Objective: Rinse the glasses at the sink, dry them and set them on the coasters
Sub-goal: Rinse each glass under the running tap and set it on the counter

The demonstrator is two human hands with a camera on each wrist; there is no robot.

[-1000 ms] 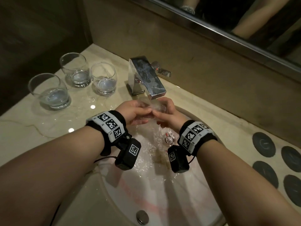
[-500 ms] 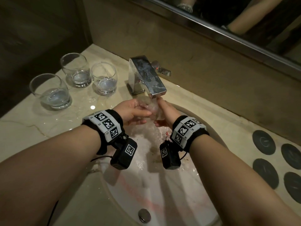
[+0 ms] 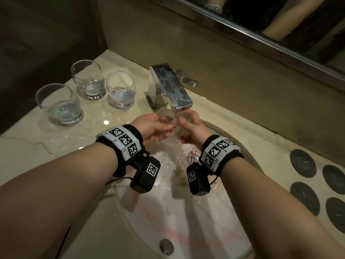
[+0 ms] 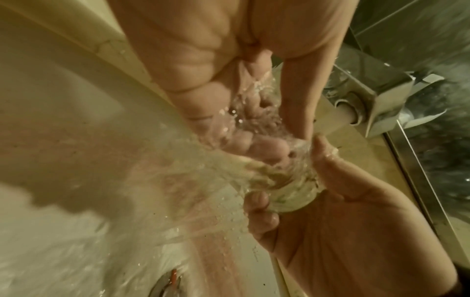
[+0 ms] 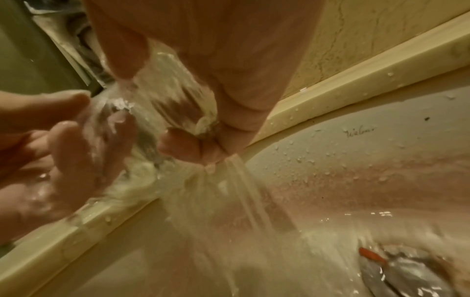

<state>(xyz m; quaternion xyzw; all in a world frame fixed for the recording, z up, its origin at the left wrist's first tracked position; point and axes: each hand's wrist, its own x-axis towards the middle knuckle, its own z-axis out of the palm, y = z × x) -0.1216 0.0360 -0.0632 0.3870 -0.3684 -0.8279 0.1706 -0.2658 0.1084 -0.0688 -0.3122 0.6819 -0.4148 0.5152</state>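
A clear glass (image 3: 175,121) sits under the chrome faucet (image 3: 171,86), and water runs over it into the white sink (image 3: 168,212). My right hand (image 3: 188,124) grips the glass around its base (image 4: 287,193), with the thumb on its side (image 5: 172,96). My left hand (image 3: 160,124) holds the rim end, its wet fingers (image 4: 244,140) curled onto the glass. Three more glasses (image 3: 59,103) (image 3: 88,79) (image 3: 121,89) stand upright on the counter to the left, each with a little water in it. Several dark round coasters (image 3: 302,163) lie on the counter at the right.
The marble counter (image 3: 46,139) is wet around the left glasses. The drain (image 3: 194,157) lies below my hands, with a round metal button (image 3: 166,245) on the sink's near rim. A wall and a mirror edge (image 3: 261,40) rise behind the faucet.
Both hands rose closer under the spout with the glass, then shifted slightly as the glass turned between them. Water keeps running. The counter glasses stayed put.
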